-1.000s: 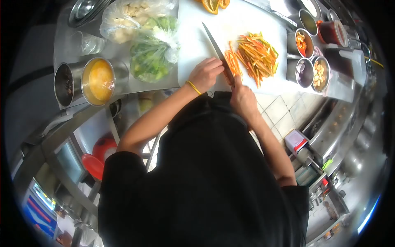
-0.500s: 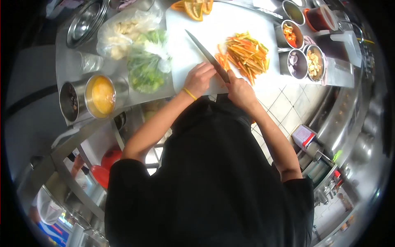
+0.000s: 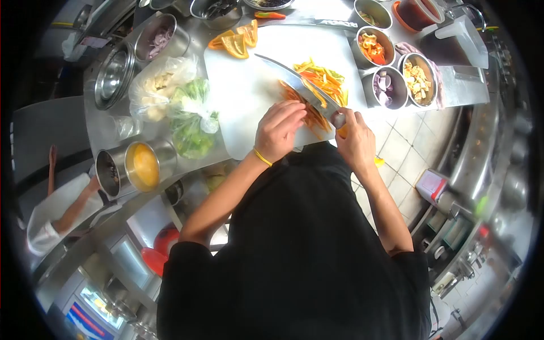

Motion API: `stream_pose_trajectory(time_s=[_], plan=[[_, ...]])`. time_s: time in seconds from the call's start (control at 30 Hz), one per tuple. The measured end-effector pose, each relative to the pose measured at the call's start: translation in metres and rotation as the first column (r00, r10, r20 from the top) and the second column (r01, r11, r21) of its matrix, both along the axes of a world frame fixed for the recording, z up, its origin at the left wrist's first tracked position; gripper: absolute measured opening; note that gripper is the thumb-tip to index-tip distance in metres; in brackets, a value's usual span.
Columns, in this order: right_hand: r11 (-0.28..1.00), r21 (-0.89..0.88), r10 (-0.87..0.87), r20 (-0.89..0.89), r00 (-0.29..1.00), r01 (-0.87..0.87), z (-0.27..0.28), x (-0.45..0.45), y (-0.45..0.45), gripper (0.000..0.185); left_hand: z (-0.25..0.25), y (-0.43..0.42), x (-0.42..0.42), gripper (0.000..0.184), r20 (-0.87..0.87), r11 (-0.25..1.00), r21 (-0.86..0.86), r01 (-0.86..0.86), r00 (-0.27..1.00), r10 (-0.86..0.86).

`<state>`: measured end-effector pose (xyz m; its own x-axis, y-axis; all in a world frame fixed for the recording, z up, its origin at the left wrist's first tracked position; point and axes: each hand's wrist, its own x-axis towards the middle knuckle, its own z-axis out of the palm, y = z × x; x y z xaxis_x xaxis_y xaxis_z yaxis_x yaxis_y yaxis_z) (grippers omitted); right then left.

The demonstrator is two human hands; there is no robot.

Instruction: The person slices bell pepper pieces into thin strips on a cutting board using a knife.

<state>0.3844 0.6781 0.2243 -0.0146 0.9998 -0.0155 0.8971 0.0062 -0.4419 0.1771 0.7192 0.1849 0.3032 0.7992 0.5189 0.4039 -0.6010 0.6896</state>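
My right hand grips the handle of a large kitchen knife, whose blade points up and left over the white cutting board. The blade lies across a pile of cut bell pepper strips, with more orange strips on its near side. My left hand, a yellow band at its wrist, is open, fingers stretched beside the near strips. Whether its fingertips touch them is hard to tell. At the board's far left corner lie larger orange bell pepper pieces.
Right of the board stand metal containers of cut peppers, onion and pale yellowish pieces. On the left are a bag of greens and a pot of orange-yellow liquid. Another person's arm reaches in at the far left.
The knife has moved right with my right hand and now lies between two groups of strips. My left hand's fingers have straightened away from the blade. A person's arm has appeared at the left.
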Motion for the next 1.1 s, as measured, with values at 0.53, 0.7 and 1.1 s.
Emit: stream_pose_trajectory(time_s=[0.53, 0.7, 1.1], plan=[[0.799, -0.310, 0.389, -0.388, 0.836, -0.515, -0.020, 0.027, 0.009, 0.027, 0.017, 0.102, -0.012, 0.014, -0.425, 0.863, -0.302, -0.405, 0.867, 0.258], [0.762, -0.414, 0.379, -0.338, 0.861, -0.498, -0.039, 0.050, 0.016, 0.024, -0.011, 0.166, -0.052, 0.020, -0.685, 0.713, -0.099, -0.694, 0.568, 0.457], [0.836, -0.383, 0.251, -0.371, 0.894, -0.393, -0.035, 0.060, -0.001, 0.030, -0.055, 0.037, -0.098, 0.024, -0.332, 0.954, -0.138, -0.266, 0.920, 0.208]])
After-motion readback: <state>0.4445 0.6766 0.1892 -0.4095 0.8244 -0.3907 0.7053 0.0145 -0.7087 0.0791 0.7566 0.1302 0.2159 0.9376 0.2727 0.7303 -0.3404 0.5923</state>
